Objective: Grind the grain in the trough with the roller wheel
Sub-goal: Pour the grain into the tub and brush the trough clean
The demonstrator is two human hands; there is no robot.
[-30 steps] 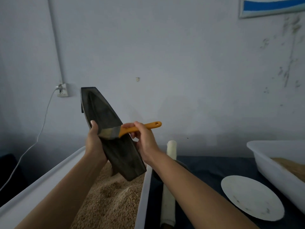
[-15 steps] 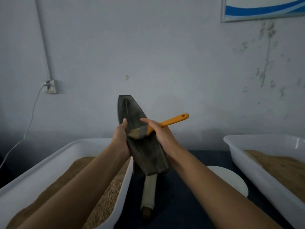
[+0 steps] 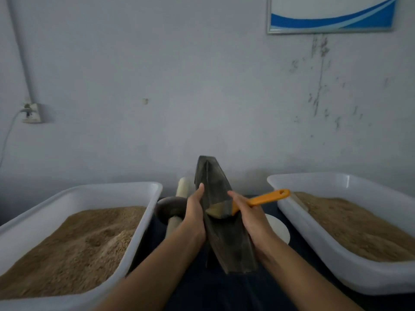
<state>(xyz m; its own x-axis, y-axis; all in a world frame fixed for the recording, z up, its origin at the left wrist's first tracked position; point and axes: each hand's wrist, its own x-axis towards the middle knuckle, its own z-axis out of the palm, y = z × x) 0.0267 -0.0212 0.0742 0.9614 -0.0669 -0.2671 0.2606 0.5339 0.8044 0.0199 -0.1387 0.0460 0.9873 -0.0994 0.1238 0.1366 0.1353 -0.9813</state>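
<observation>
Left tub [image 3: 155, 198]: white plastic, heaped with tan grain [image 3: 74, 243]; stands at the left of the dark bench [image 3: 213, 292].

Right tub [image 3: 314, 248]: white, likewise filled; stands at the right.

Trough [image 3: 226, 239]: dark, boat-shaped, held steeply tilted above the bench between the tubs, its hollow showing no loose grain.

Roller wheel [image 3: 168, 208]: dark disc on a pale axle, lying on the bench behind the left hand, untouched.

White disc [image 3: 278, 227]: flat on the bench, behind the right wrist.

Left hand [image 3: 194, 215]: fingers curled round the trough's left edge.

Right hand [image 3: 249, 217]: fingers pinching an orange-handled brush [image 3: 253, 202], bristles against the trough's inner face.

Step judged: preparation, before grinding. Next calls for laying the trough level, loading grain, taking up the wheel.
</observation>
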